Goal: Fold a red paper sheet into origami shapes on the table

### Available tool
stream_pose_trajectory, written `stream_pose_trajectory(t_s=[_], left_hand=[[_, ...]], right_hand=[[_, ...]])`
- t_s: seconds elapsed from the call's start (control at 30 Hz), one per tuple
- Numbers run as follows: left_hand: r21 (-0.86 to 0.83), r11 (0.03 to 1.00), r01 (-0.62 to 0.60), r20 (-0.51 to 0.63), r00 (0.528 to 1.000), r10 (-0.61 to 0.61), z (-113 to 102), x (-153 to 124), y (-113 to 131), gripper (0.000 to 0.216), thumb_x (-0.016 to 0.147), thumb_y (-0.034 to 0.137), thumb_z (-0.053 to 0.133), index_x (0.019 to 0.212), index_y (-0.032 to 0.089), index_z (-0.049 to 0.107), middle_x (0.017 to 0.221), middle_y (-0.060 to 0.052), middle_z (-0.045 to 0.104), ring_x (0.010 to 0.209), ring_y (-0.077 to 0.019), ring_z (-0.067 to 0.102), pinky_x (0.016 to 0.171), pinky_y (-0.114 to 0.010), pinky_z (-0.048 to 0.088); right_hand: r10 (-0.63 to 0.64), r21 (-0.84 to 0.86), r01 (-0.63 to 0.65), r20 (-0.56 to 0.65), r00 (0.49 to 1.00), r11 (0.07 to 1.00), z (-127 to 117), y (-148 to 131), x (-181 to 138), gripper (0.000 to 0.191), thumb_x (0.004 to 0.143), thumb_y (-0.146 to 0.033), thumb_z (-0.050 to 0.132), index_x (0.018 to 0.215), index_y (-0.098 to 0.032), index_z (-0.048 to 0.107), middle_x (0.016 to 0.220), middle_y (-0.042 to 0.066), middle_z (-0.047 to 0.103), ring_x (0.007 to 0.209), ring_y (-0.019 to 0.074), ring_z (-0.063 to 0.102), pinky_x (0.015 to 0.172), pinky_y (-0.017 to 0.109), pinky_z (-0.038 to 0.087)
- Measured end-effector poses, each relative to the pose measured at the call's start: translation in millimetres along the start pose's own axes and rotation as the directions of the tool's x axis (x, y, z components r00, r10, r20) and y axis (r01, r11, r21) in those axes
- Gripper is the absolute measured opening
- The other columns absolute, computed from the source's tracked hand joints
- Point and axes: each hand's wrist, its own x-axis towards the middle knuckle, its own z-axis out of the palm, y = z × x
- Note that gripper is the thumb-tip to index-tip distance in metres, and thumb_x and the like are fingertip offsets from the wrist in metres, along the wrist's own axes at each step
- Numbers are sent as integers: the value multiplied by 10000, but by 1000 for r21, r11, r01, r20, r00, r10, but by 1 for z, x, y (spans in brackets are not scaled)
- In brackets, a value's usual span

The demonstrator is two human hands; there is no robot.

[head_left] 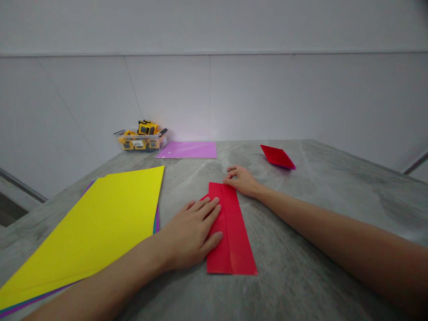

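A folded sheet of red paper (239, 243) lies on the table in front of me, with a crease running along its length. A small red corner of paper shows at its upper left. My left hand (197, 232) rests flat on the left half of the paper, its fingers spread. At the far right corner of the sheet is my right hand (243, 180), its fingers curled and the thumb side on the paper's edge. What lies under my left palm is hidden.
Left of me is a stack of coloured sheets, yellow (117, 218) on top. A clear plastic box (157, 141) holding yellow toy vehicles (147, 128) stands at the back left beside a pink sheet (192, 150). A folded red piece (277, 157) sits back right on the grey table (317, 196).
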Motion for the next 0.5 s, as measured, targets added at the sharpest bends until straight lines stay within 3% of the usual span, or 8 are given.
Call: stream_pose_trajectory(t_s=[0.13, 0.3, 0.4, 0.5], left_hand=[[-7, 998, 56, -60, 997, -57, 2, -1, 8, 661, 947, 568, 203, 1461, 172, 327, 1527, -112, 303, 1375, -333, 288, 1083, -521, 258], [-64, 996, 59, -20, 998, -61, 7, -4, 10, 790, 903, 663, 206, 1510, 160, 139, 1569, -113, 130, 1435, -331, 102, 1130, -530, 158], [-77, 995, 66, 8, 998, -66, 8, -5, 7, 837, 875, 697, 260, 1513, 194, 54, 1572, -102, 66, 1435, -341, 46, 1135, -539, 129], [-81, 995, 63, 9, 998, -63, 8, -6, 4, 843, 871, 691, 299, 1511, 210, 35, 1571, -94, 59, 1433, -339, 19, 1137, -544, 120]], right_hand=[[-46, 84, 44, 30, 998, 996, -13, -8, -31, 101, 730, -249, 676, 670, -175, 707, 1025, 73, 613, 1011, 209, 578, 964, 362, 380], [-120, 211, 99, 90, 989, 973, -20, -28, -75, 149, 727, -292, 713, 615, -197, 686, 1098, 50, 583, 1087, 223, 526, 1007, 408, 339], [-240, 262, 184, 200, 950, 947, -22, -46, -93, 116, 705, -290, 755, 619, -227, 710, 1181, 35, 561, 1161, 228, 481, 1034, 411, 334], [-364, 332, 258, 310, 878, 907, -23, -59, -102, 115, 675, -314, 793, 606, -252, 726, 1240, 16, 547, 1255, 241, 415, 1085, 416, 292]])
